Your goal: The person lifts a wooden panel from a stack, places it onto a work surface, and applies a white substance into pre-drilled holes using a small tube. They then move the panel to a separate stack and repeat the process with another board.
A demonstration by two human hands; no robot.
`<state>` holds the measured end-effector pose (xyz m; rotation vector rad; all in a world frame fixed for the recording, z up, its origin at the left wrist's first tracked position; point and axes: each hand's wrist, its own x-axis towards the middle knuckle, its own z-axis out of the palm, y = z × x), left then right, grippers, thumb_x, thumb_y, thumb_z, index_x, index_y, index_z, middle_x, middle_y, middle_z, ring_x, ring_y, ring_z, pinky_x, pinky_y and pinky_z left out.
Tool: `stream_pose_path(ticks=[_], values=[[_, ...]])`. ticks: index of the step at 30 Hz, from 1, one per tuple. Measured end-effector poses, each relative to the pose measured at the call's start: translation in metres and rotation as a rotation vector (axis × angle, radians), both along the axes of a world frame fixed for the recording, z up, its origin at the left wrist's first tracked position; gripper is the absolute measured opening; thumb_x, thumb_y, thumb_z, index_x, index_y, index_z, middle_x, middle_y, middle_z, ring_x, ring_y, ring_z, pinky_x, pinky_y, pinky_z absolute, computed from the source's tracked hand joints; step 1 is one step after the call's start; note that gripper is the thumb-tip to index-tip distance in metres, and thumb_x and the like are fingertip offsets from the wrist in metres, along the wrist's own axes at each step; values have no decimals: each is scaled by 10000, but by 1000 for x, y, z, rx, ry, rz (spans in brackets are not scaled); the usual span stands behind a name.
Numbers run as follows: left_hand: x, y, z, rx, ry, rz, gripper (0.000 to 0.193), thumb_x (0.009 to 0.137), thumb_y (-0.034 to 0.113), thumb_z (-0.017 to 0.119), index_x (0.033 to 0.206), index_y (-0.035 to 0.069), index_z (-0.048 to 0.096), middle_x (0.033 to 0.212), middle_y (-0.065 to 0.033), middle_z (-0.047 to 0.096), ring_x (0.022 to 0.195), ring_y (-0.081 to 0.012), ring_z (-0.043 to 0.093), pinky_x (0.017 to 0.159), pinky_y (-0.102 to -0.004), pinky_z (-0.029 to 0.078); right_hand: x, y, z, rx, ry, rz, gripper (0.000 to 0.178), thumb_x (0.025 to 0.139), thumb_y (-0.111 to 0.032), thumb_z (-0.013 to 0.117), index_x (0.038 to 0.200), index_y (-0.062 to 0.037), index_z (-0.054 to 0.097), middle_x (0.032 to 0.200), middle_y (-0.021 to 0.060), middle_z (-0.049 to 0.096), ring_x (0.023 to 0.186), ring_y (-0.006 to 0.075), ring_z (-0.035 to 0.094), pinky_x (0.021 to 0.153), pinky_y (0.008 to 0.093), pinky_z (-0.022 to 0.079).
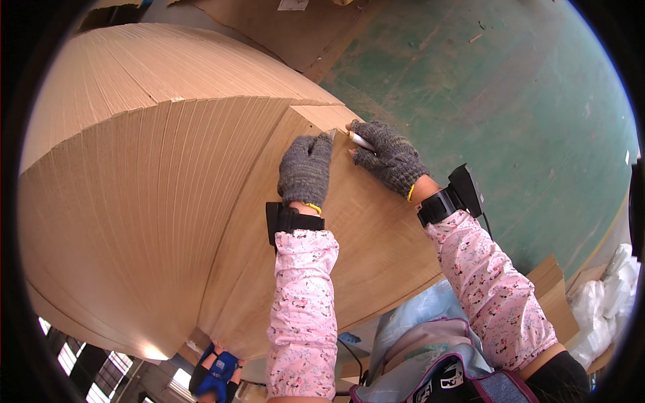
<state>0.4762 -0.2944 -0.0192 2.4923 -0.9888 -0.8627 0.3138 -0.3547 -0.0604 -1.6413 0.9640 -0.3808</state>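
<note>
Shows a gloved right hand (390, 154) gripping a white stick-like tool (361, 140), partly hidden by the glove, at the far edge of a wood-grain board (366, 221). Shows alongside, over that board, a gloved left hand (306, 168) curled with fingertips hidden; cannot tell whether holding anything. Includes crumpled translucent plastic (598, 305) near the right rim, hard to see into.

Bright, soft light covers the stacked pale-brown wooden boards (134, 188), with white glare burning out a patch at their near left end. White rectangular windows (67, 359) at near left look overexposed. Fisheye distortion bows straight edges; bluish fringing tints the far right rim.
</note>
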Motion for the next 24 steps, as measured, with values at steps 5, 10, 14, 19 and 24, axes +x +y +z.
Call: stream_pose_path(ticks=[5,10,14,19,24], values=[[-2,1,3,10,-31,-19,323,903,316,594,832,3,634,764,-153,630,724,-293,601,674,-393,466,7,-3,0,-117,-27,21,497,781,-198,695,1252,-97,571,1168,159,586,1086,343,558,939,394,443],[-4,2,2,3,-1,6,324,910,315,583,838,4,637,776,-147,632,731,-299,601,681,-397,465,8,-3,6,-126,18,56,486,760,-157,709,1229,-124,585,1116,144,594,1039,342,572,872,393,473],[-4,4,2,-40,-33,-17,315,916,307,576,848,6,641,778,-142,631,722,-287,597,679,-394,463,11,-3,10,-264,60,89,460,788,-162,679,1236,-141,575,1071,141,590,994,340,580,830,395,485],[-3,9,1,-78,63,114,332,908,342,596,865,13,621,843,-185,654,797,-343,626,694,-425,477,13,-2,14,-288,125,141,466,814,-182,651,1265,-144,543,1060,150,588,983,346,584,815,404,488],[-1,13,-6,-157,116,229,310,916,291,594,805,4,625,690,-94,622,633,-196,580,612,-337,464,17,-2,20,-305,289,245,470,840,-214,624,1281,-138,484,1041,183,586,970,359,594,783,432,500]])
